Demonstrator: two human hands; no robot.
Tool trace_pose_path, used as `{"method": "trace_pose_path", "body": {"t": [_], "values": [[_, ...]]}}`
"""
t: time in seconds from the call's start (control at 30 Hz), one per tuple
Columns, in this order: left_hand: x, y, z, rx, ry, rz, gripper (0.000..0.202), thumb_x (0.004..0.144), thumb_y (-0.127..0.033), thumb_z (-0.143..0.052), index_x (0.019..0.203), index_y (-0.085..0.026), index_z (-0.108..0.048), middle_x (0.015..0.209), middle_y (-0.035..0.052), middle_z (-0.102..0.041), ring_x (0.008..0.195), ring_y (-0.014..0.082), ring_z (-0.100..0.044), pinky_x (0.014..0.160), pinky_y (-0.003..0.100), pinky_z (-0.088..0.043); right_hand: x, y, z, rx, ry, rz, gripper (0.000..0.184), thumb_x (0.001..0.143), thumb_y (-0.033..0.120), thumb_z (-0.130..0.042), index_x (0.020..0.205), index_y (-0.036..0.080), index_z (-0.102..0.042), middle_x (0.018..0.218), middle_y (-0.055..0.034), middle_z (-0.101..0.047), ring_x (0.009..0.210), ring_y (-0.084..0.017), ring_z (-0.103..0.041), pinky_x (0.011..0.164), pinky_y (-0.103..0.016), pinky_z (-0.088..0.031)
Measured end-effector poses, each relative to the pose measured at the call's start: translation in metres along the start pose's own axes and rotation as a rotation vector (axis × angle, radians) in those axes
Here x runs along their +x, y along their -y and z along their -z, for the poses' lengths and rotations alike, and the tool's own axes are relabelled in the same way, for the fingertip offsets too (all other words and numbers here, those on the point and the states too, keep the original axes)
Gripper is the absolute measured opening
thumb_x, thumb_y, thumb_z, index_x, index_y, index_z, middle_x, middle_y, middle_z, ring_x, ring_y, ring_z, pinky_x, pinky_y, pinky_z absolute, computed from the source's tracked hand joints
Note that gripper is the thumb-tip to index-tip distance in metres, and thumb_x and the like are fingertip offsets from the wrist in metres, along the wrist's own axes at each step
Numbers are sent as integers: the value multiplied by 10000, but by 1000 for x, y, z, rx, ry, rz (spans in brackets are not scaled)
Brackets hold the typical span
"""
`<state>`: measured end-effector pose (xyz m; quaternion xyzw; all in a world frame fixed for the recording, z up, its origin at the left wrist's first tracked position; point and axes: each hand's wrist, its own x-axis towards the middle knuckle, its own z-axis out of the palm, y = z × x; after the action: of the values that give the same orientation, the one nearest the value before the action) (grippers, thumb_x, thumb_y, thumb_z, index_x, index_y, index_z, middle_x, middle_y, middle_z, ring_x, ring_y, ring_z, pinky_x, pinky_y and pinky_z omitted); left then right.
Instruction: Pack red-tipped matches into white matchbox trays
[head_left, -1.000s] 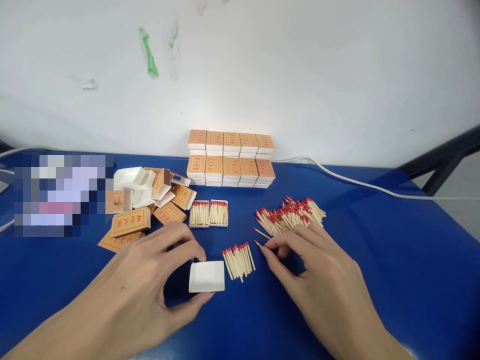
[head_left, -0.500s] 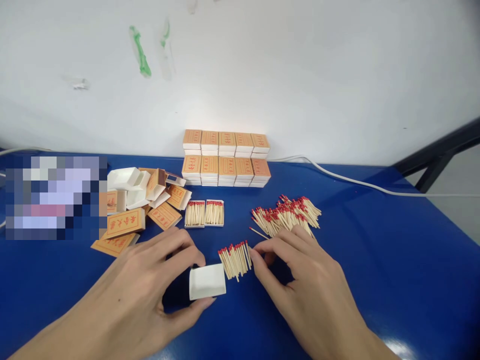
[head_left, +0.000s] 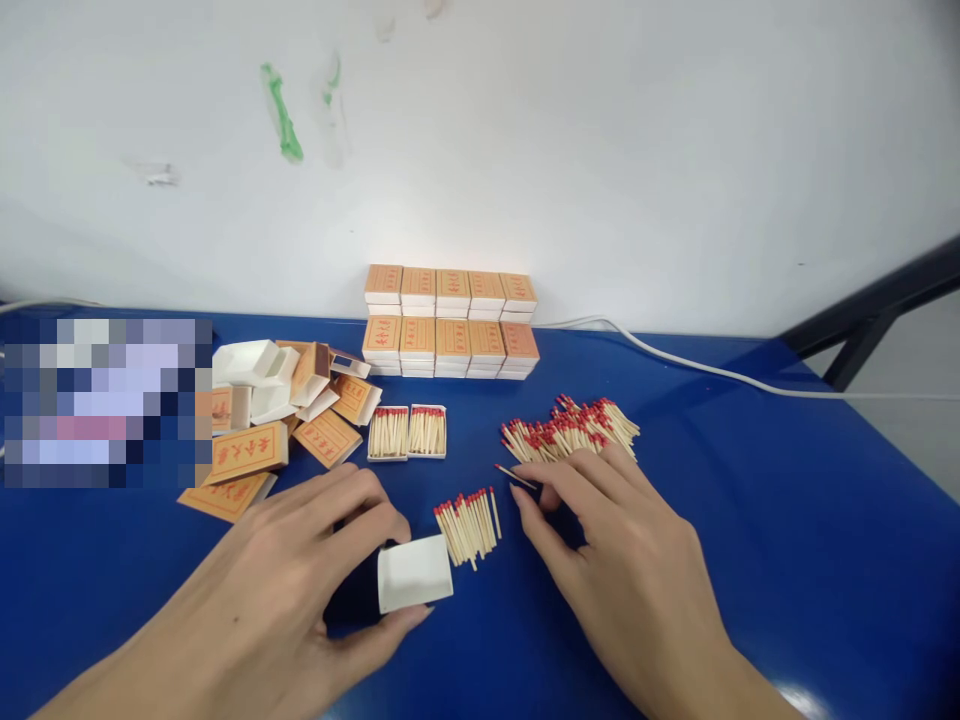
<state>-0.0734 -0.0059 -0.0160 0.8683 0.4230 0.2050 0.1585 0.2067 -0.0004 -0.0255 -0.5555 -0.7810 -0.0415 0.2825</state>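
Note:
A white matchbox tray [head_left: 415, 574] is held between the thumb and fingers of my left hand [head_left: 300, 570], its hollow side facing me. Just right of the tray lies a small row of red-tipped matches [head_left: 469, 528] on the blue table. My right hand [head_left: 607, 540] reaches over a single loose match [head_left: 514, 476], thumb and index finger parted around its plain end. I see no match gripped there. Behind that hand spreads a larger heap of matches [head_left: 570, 425], its near side partly covered by the fingers.
Two trays filled with matches [head_left: 407, 457] sit side by side in the middle. Stacked matchboxes [head_left: 450, 345] stand against the wall. A pile of loose sleeves and white trays [head_left: 251, 450] is at left, beside a blurred-out object [head_left: 105, 400]. A white cable [head_left: 675, 355] crosses the back right.
My right hand has moved from the right end of the small match row up and right to the loose match. The left hand keeps the tray in nearly the same place.

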Motion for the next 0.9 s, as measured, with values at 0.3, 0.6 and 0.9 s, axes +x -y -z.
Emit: {"method": "trace_pose_path", "body": {"t": [0.3, 0.6, 0.9], "values": [[3, 1, 1, -10, 7, -4, 148, 998, -298, -768, 1114, -268, -682, 1064, 16, -690, 888, 207, -708, 746, 352, -548, 0, 6, 4, 74, 55, -53, 177, 1014, 224, -728, 841, 260, -711, 831, 13, -720, 824, -206, -668, 571, -318, -423], [4, 1, 2, -7, 14, -8, 132, 1001, -282, -756, 1109, -268, -681, 1047, 14, -687, 872, 203, -704, 732, 343, -543, 0, 12, 9, 186, 153, -76, 198, 1047, 204, -650, 865, 255, -708, 881, -8, -728, 869, -218, -662, 667, -338, -481], [3, 0, 3, -5, 9, -14, 147, 993, -301, -775, 1106, -265, -688, 1042, 19, -681, 854, 207, -716, 705, 332, -571, 1, 9, 11, 163, 84, -80, 164, 1077, 219, -606, 1030, 243, -761, 941, -25, -765, 914, -233, -690, 732, -367, -552]]}}
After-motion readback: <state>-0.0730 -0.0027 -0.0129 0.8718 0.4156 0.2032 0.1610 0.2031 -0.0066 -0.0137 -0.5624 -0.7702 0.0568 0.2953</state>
